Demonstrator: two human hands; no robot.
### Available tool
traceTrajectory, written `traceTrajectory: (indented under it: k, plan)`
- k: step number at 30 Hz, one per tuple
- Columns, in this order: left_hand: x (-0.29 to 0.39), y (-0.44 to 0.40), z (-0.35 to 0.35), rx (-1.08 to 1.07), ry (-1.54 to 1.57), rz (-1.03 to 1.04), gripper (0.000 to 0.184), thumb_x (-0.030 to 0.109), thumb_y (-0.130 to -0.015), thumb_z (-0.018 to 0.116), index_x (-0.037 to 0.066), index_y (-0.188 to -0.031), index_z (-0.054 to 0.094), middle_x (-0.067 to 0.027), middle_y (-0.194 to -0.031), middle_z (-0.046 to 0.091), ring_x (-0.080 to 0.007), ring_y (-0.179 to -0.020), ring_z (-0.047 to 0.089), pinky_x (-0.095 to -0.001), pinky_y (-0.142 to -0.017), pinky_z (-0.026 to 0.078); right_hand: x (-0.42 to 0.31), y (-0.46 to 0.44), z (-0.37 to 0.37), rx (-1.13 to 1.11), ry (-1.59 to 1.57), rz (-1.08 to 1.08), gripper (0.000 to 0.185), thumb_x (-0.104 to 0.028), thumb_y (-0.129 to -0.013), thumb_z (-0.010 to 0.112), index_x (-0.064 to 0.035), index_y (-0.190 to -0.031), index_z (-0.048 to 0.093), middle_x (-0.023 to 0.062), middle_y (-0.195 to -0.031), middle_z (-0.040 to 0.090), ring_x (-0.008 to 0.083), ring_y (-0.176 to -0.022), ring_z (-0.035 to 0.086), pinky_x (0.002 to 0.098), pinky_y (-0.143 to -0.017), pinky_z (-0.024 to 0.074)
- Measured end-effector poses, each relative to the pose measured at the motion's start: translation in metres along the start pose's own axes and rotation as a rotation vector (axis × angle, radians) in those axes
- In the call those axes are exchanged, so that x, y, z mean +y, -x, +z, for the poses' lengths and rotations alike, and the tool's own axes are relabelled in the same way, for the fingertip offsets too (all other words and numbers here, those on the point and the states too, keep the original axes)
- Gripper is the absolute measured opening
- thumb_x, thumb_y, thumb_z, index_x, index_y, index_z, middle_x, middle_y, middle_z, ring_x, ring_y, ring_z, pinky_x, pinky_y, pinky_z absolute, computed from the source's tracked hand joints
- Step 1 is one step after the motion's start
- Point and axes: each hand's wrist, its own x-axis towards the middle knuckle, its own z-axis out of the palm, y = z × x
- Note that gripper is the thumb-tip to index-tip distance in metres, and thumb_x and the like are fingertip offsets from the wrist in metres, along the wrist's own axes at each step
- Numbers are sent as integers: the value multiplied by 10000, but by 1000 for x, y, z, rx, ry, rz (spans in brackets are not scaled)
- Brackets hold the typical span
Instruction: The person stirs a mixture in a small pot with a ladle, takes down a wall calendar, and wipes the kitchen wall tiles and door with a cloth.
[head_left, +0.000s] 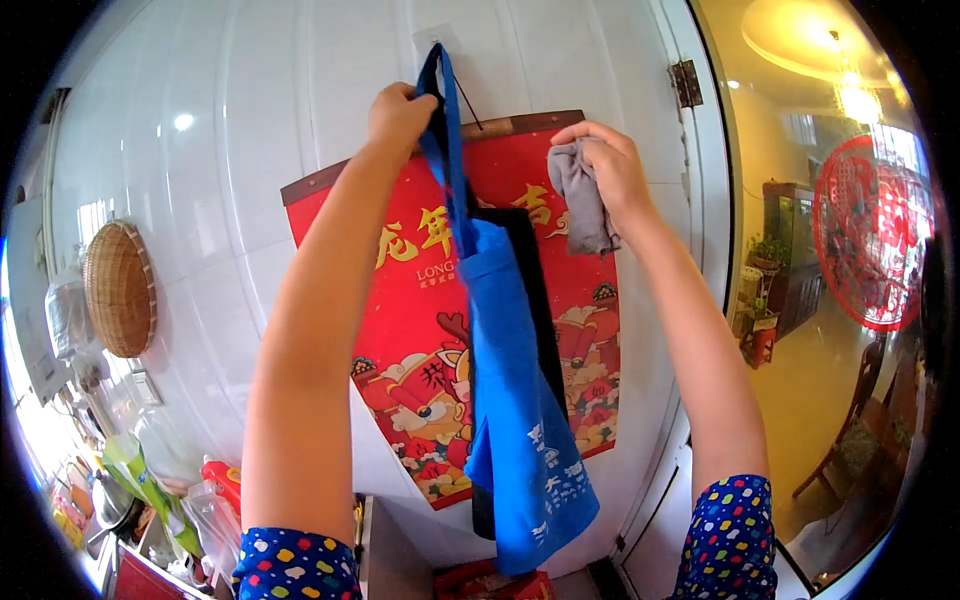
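Note:
A blue cloth bag (510, 350) with white print near its lower end hangs by its long strap from a hook on the wall. My left hand (400, 118) is raised high, its fingers closed on the strap near the top. Behind the bag hangs black fabric (541, 300), mostly covered by it. My right hand (612, 172) grips a crumpled grey cloth (580, 205), which dangles to the right of the bag without touching it. A red wall calendar (405, 310) with gold lettering and a wooden top bar hangs behind them.
White tiles cover the wall. A round woven basket (118, 288) hangs at left, beside a plastic bag (67, 315). Bottles and kitchen items crowd the counter at lower left. On the right, a door frame borders glass with a red round decoration (868, 235).

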Motion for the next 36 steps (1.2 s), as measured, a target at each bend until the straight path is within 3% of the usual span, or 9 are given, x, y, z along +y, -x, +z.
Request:
traceTrajectory:
  k: [5,9,18,24,28,30,32,34,36]
  plan:
    - [32,3,-21,-121,401,-366,106,95,-808,590,9,-865,618,-78,-700,562,-175,-582,551,-345,-454,475,-11,-18,11,-57,233,-5,363,-320,-867,550,14,-931,677,66,-826,650,119,-769,572,250,-714,449]
    - [29,-11,-23,-231,155,-127,229,242,-877,631,13,-869,625,-33,-698,580,-150,-606,534,-280,-546,436,-4,-38,29,-92,336,164,441,-403,-840,646,12,-983,689,82,-920,676,141,-850,597,260,-813,451]
    - [48,-44,-4,-135,316,-240,181,180,-938,547,19,-920,625,-37,-742,618,-103,-596,521,-286,-506,431,24,-86,74,-23,587,-32,457,-387,-757,667,-46,-1061,675,194,-1004,672,319,-956,640,387,-843,490]
    - [73,-66,0,-55,279,39,277,283,-926,573,17,-909,647,-36,-633,554,-143,-485,445,-323,-443,380,42,-102,85,5,656,54,406,-345,-733,677,-93,-1052,673,155,-1008,673,323,-987,629,408,-848,495]
    - [70,-77,-56,-75,-157,185,235,217,-925,538,20,-853,645,-47,-616,552,-138,-515,508,-314,-450,396,28,-103,86,-11,734,77,281,-308,-723,676,-103,-912,709,148,-935,687,342,-930,639,423,-813,506]
    - [38,-94,-102,-27,-928,867,141,112,-889,534,9,-891,630,-45,-612,529,-143,-535,515,-302,-477,430,38,-116,84,7,710,55,264,-287,-704,693,-77,-864,707,156,-888,685,326,-863,652,411,-769,516]
    - [52,-56,-132,-110,-975,827,122,15,-843,535,-4,-936,613,-78,-677,562,-174,-578,553,-298,-551,491,41,-130,79,23,685,31,251,-266,-686,710,-51,-816,705,165,-841,684,311,-797,665,400,-725,526]
    - [64,-19,-141,-56,-334,162,283,280,-913,542,47,-759,588,-27,-549,498,-96,-454,457,-296,-424,339,36,-138,70,-120,242,251,123,-142,-723,669,-31,-776,669,79,-739,650,184,-726,621,302,-674,490]
    - [47,-6,-159,-27,-419,303,291,284,-923,478,65,-748,555,-15,-544,447,-85,-450,417,-272,-429,319,25,-140,70,-179,116,276,148,-154,-752,697,-14,-741,650,50,-717,627,148,-704,595,279,-635,486]
